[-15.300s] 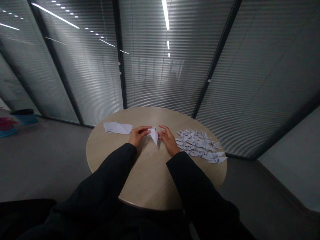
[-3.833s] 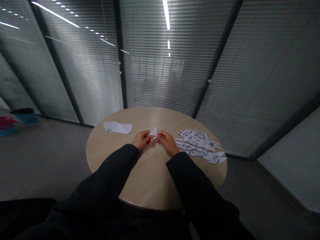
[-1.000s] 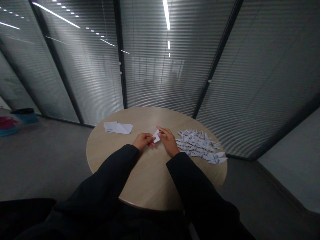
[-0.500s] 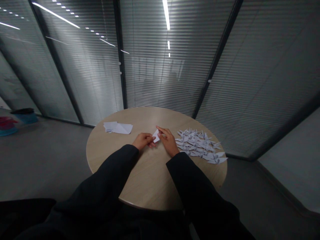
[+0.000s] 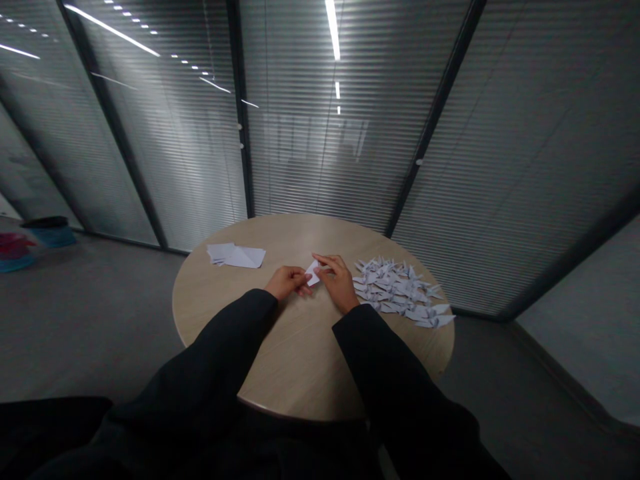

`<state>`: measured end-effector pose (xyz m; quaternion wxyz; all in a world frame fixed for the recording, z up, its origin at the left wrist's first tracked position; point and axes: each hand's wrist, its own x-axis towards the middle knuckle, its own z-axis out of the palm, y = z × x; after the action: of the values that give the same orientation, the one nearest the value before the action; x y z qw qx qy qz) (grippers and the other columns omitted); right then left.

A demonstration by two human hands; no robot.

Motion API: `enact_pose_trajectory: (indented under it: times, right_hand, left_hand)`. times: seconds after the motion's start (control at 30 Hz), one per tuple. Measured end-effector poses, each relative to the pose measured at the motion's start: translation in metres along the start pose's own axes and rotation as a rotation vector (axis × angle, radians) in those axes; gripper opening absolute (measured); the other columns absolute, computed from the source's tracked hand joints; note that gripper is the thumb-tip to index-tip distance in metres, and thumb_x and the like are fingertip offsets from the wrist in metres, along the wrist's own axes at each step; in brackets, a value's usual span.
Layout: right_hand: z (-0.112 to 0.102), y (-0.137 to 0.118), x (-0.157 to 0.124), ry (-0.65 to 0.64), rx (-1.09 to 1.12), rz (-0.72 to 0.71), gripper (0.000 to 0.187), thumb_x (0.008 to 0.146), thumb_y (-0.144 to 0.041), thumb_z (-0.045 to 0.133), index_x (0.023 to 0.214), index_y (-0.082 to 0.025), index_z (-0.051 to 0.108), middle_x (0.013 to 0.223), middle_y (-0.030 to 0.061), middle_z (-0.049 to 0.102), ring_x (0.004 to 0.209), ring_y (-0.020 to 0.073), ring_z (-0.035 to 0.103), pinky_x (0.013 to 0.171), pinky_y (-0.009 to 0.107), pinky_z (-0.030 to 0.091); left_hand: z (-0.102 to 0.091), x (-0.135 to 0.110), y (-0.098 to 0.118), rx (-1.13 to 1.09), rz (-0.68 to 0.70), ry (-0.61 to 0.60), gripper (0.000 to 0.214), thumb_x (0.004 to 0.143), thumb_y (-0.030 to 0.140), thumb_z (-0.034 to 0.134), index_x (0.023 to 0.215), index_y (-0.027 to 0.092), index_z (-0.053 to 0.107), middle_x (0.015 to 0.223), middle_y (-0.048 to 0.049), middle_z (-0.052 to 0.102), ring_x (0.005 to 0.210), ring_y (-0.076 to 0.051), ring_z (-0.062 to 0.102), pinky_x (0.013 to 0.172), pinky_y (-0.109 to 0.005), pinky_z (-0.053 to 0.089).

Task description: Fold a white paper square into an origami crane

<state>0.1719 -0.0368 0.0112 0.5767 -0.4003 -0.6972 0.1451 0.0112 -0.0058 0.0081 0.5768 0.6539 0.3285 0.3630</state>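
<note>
A small folded piece of white paper [image 5: 313,273] is held between my two hands above the middle of the round table. My left hand [image 5: 289,283] pinches its left edge between thumb and fingers. On the other side, my right hand [image 5: 338,280] grips the paper's right edge, its forefinger reaching over the top corner. Fingers cover part of the paper, so its full shape is hidden. Right of my right hand lies a cluster of several folded white paper cranes [image 5: 395,287]. To the left, beyond my left hand, rests a loose stack of white paper sheets [image 5: 236,255].
The round wooden table [image 5: 300,360] stands close to a glass partition with blinds [image 5: 325,167]. On the floor at far left are a blue bucket with a dark rim [image 5: 53,233] and a blue container with something red on it [image 5: 15,250]. A pale wall [image 5: 595,320] rises at right.
My right fingers have shifted very slightly on the folded paper. Both hands otherwise keep their places, and the cranes and sheets lie as before.
</note>
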Motion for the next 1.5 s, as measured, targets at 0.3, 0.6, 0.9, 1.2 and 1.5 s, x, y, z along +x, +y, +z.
enact_pose_trajectory:
  times: [0.3,0.6,0.9,1.2,1.5]
  right_hand:
    - [-0.0008,-0.0029,0.0008,0.007,-0.027,-0.047,0.029,0.08,-0.025,0.057,0.107,-0.026,0.065,0.098,0.0044,0.057,0.093,0.0167,0.056,0.079,0.032,0.05]
    - [0.0011,-0.0024,0.0009,0.033,-0.041,0.006,0.036,0.076,-0.024,0.059,0.112,-0.024,0.061,0.093,0.0035,0.058,0.087,0.016,0.056,0.079,0.031,0.049]
    - [0.0014,-0.0004,0.0004,0.001,-0.042,0.005,0.035,0.077,-0.024,0.058,0.112,-0.026,0.062,0.098,0.0048,0.056,0.091,0.0169,0.056,0.078,0.032,0.05]
    - [0.0003,-0.0031,-0.0005,-0.014,-0.042,-0.019,0.036,0.08,-0.025,0.056,0.116,-0.029,0.061,0.099,0.0048,0.055,0.093,0.0166,0.055,0.078,0.031,0.051]
    - [-0.0014,-0.0081,0.0,-0.005,-0.044,-0.058,0.033,0.08,-0.023,0.055,0.112,-0.028,0.063,0.099,0.0044,0.057,0.093,0.0164,0.056,0.078,0.031,0.05]
  left_hand:
    - [0.0007,-0.0006,0.0004,0.006,0.005,0.015,0.031,0.073,0.038,0.068,0.071,0.008,0.06,0.056,-0.0076,0.066,0.05,-0.012,0.061,0.05,-0.022,0.047]
    - [0.001,-0.0005,0.002,0.011,-0.005,0.01,0.03,0.074,0.036,0.067,0.07,0.008,0.06,0.057,-0.008,0.067,0.05,-0.012,0.062,0.05,-0.022,0.047]
    - [0.0013,-0.0014,0.0033,0.014,0.007,0.005,0.03,0.077,0.037,0.065,0.072,0.008,0.06,0.057,-0.0078,0.066,0.05,-0.012,0.061,0.051,-0.022,0.047]
    - [-0.0001,0.0007,0.0005,0.001,-0.002,0.021,0.028,0.077,0.035,0.065,0.074,0.008,0.061,0.058,-0.0079,0.067,0.051,-0.013,0.062,0.052,-0.023,0.047]
    - [0.0001,-0.0002,0.0017,-0.011,0.011,0.019,0.027,0.075,0.034,0.067,0.074,0.008,0.061,0.059,-0.0075,0.067,0.052,-0.013,0.063,0.052,-0.023,0.048]
